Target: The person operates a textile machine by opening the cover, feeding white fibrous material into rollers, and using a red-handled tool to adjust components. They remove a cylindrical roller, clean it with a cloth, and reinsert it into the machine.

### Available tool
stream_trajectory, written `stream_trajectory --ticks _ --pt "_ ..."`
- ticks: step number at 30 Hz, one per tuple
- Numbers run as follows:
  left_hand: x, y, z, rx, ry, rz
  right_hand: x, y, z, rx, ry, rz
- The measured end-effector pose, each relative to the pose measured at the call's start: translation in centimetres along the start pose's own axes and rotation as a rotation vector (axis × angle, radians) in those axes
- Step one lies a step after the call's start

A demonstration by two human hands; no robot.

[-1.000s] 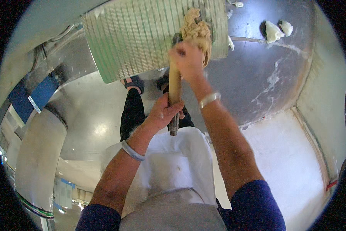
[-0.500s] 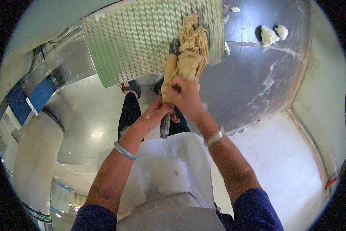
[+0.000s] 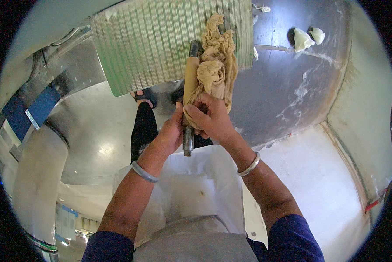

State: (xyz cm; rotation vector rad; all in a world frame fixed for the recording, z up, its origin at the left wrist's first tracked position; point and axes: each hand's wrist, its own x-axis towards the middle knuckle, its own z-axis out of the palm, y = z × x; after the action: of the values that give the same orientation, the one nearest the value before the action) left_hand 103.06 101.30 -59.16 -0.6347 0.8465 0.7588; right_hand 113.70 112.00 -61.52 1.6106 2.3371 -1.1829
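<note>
A tan roller (image 3: 190,78) with dark metal ends stands nearly upright in the center of the frame, its upper end in front of a ribbed panel (image 3: 139,48) and its lower end pointing down toward the person's lap. Just right of it, and touching it, a long tan cloth (image 3: 220,48) lies bunched in folds, running from the upper center of the frame down to the roller's lower part.

The left hand (image 3: 172,131) is closed around the lower part of the roller, thumb along its left side; most of its fingers are hidden. The right hand (image 3: 213,117) is clamped on the lower end of the cloth, knuckles folded, over the roller and close beside the left hand. A pale bracelet circles each wrist.

The ribbed panel, striped white and green, fills the upper center. Right of it, a grey metal surface (image 3: 265,96) with whitish smears spreads across the upper right; two white lumps (image 3: 303,40) sit there near each other.

Below the hands, white material (image 3: 183,192) covers the lap, with dark blue sleeves at the lower edge. A black trouser leg (image 3: 143,131) and a dark sandal (image 3: 148,97) show left of the roller. A blue panel (image 3: 44,107) stands at the left.
</note>
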Motion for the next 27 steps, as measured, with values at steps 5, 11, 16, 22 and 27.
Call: stream_trajectory --ticks 5,11,16,22,27 --pt "-0.7 0.3 0.0 0.223 -0.071 0.033 5.8 -0.3 0.6 0.002 0.230 0.025" --pt "0.2 0.3 1.0 0.019 -0.121 0.061 2.1 -1.0 -1.2 0.067 0.163 -0.063" --pt "0.6 0.0 1.3 0.179 -0.175 0.194 2.5 -1.4 -1.7 -0.021 0.117 -0.056" --pt "-1.2 1.6 1.3 -0.067 -0.044 0.041 8.1 -0.1 -0.1 -0.065 0.114 0.152" --pt "-0.7 1.4 1.8 0.021 0.172 0.089 -0.4 -1.9 -1.1 -0.121 0.071 -0.143"
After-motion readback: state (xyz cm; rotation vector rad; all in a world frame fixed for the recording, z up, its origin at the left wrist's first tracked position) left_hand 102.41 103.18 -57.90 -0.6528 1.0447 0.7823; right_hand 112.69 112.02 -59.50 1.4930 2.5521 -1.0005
